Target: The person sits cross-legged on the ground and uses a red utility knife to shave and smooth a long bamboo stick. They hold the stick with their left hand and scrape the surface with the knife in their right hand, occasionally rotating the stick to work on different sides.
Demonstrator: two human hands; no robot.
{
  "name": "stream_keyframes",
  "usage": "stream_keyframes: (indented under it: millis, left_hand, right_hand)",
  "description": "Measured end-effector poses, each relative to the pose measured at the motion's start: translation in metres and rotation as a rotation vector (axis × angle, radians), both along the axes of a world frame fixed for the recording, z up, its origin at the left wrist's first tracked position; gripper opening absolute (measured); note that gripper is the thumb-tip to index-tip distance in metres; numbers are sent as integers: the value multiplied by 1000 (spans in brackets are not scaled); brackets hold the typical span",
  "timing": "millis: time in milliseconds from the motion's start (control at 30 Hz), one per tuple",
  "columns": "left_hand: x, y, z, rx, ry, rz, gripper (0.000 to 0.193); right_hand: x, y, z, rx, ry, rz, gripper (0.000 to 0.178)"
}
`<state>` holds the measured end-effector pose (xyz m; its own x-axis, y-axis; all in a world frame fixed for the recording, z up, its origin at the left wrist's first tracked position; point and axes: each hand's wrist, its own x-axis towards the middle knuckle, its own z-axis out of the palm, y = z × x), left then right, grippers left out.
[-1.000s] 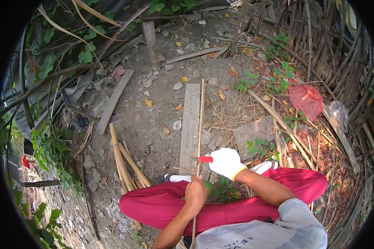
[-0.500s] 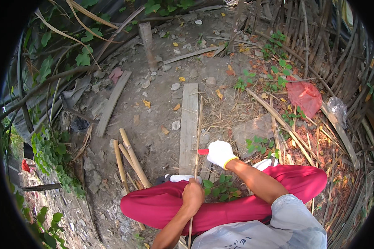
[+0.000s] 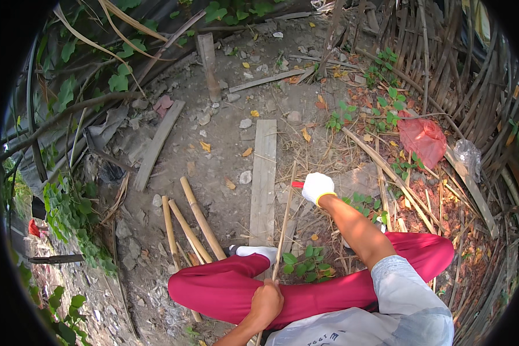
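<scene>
A long, thin bamboo strip (image 3: 285,222) slants up from my lap, its far end leaning a little right. My bare left hand (image 3: 266,302) is closed round its lower part, over my crossed legs in dark red trousers (image 3: 323,294). My right hand (image 3: 318,188), in a white glove with a yellow cuff, is closed on a small red tool (image 3: 297,184). Only a short red part shows at the left of the glove, close beside the strip's far end. Whether it touches the strip, and what kind of tool it is, I cannot tell.
Several bamboo poles (image 3: 202,216) lie left of my knee. Ahead is a flat wooden plank (image 3: 263,179), with another board (image 3: 160,144) farther left. A stake (image 3: 208,66) stands beyond. A red plastic bag (image 3: 422,138) lies right, near a stick fence (image 3: 444,63).
My left hand has moved down toward my body with the strip, whose far end has swung right. My right hand has moved forward and slightly right with the red tool.
</scene>
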<state>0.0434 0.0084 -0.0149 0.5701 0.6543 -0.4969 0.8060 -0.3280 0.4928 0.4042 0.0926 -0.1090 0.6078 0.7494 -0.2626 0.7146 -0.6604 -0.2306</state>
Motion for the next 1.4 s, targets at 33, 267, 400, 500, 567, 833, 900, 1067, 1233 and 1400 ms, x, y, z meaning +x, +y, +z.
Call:
stream_keyframes:
  millis: [33, 267, 400, 500, 567, 833, 900, 1067, 1233, 1400]
  left_hand:
    - [-10, -9, 7, -16, 24, 3, 34]
    - [-131, -56, -6, 144, 50, -45, 38]
    - [-77, -20, 21, 19, 3, 233, 30]
    - [-46, 4, 36, 13, -166, 126, 31]
    - [-31, 19, 20, 13, -287, 120, 31]
    - [36, 48, 14, -944, -506, 450, 25]
    - [44, 53, 12, -984, -545, 425, 23]
    - [52, 60, 10, -998, -620, 511, 31]
    - [52, 68, -3, -979, -549, 600, 40]
    - [56, 60, -21, -730, -483, 488, 48]
  right_hand:
    - [12, -1, -7, 6, -19, -29, 28]
    - [98, -34, -26, -130, -259, -99, 21]
    - [86, -45, -11, -76, -74, -203, 28]
    - [77, -61, -15, -20, 15, -172, 35]
    - [59, -71, -3, 52, 88, -136, 40]
    - [-35, -108, 92, 358, 271, 190, 43]
    - [-54, -102, 106, 362, 292, 210, 40]
    - [-76, -96, 94, 371, 250, 256, 37]
    - [-92, -95, 77, 378, 183, 360, 33]
    - [-104, -90, 72, 304, 115, 359, 26]
